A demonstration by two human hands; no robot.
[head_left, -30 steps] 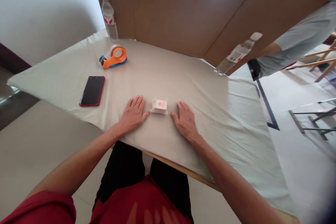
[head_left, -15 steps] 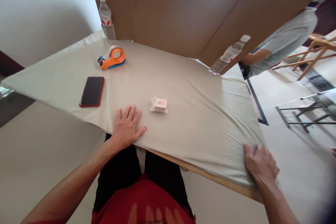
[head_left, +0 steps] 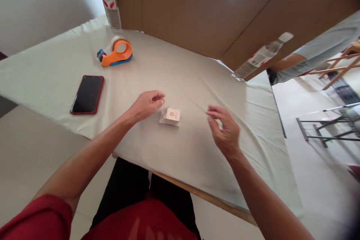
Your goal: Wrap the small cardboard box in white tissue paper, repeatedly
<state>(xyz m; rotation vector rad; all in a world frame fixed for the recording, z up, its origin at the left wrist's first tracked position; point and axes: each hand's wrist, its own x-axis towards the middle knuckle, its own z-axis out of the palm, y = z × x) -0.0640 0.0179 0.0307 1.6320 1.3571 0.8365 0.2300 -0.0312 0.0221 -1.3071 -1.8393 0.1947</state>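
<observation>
over the cloth-covered table (head_left: 182,161), right hand (head_left: 226,131) hung loosely open; small plastic-wrapped box (head_left: 172,116) lay between hands; left hand (head_left: 147,104), half-curled, grip unclosed, just beside it. farther left sat red-cased phone (head_left: 87,95), orange-and-blue tape dispenser (head_left: 108,60), then labelled plastic bottles (head_left: 259,59) by cardboard panel (head_left: 191,11).

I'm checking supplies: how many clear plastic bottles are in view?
2: one labelled clear plastic bottle at the left end of the brown cardboard panel, a second bottle near its right end. Any behind the panel would be hidden.
</observation>
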